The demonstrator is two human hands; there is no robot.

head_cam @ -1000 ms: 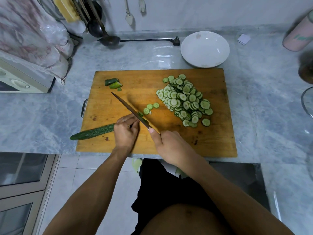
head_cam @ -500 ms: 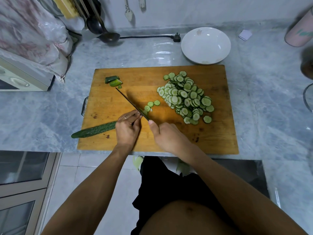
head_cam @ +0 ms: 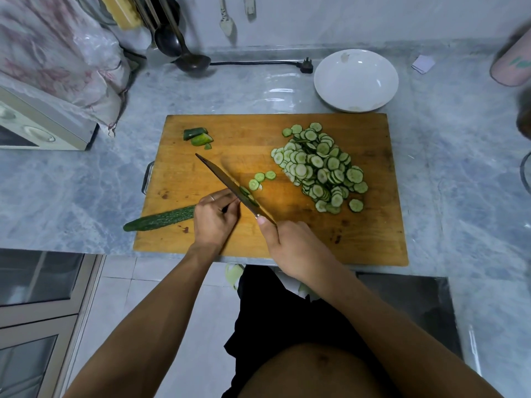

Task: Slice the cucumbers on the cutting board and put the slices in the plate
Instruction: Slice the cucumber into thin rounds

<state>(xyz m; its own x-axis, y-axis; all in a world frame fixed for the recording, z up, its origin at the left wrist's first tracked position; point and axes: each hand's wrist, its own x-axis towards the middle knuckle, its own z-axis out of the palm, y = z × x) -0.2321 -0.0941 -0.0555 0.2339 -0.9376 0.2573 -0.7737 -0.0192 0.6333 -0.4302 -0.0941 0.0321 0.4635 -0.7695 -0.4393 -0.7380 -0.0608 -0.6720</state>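
A dark green cucumber (head_cam: 159,220) lies across the left front of the wooden cutting board (head_cam: 359,239), its left end past the board's edge. My left hand (head_cam: 214,218) holds its right end down with curled fingers. My right hand (head_cam: 293,245) grips the handle of a long knife (head_cam: 227,182), whose blade slants up to the left right beside my left fingers. A few fresh slices (head_cam: 260,179) lie just right of the blade. A big pile of slices (head_cam: 320,168) covers the board's right half. The white plate (head_cam: 355,80) stands behind the board with nothing in it.
Cut cucumber ends (head_cam: 198,136) lie at the board's back left. A ladle (head_cam: 188,57) and a black cord with plug (head_cam: 306,68) lie behind on the marble counter. A covered appliance (head_cam: 43,122) stands at left, a pink container (head_cam: 511,64) at far right.
The knife has kept chopping at the cucumber's cut end, and a slice or two more lie by the blade. My hands stay in nearly the same place on the board.
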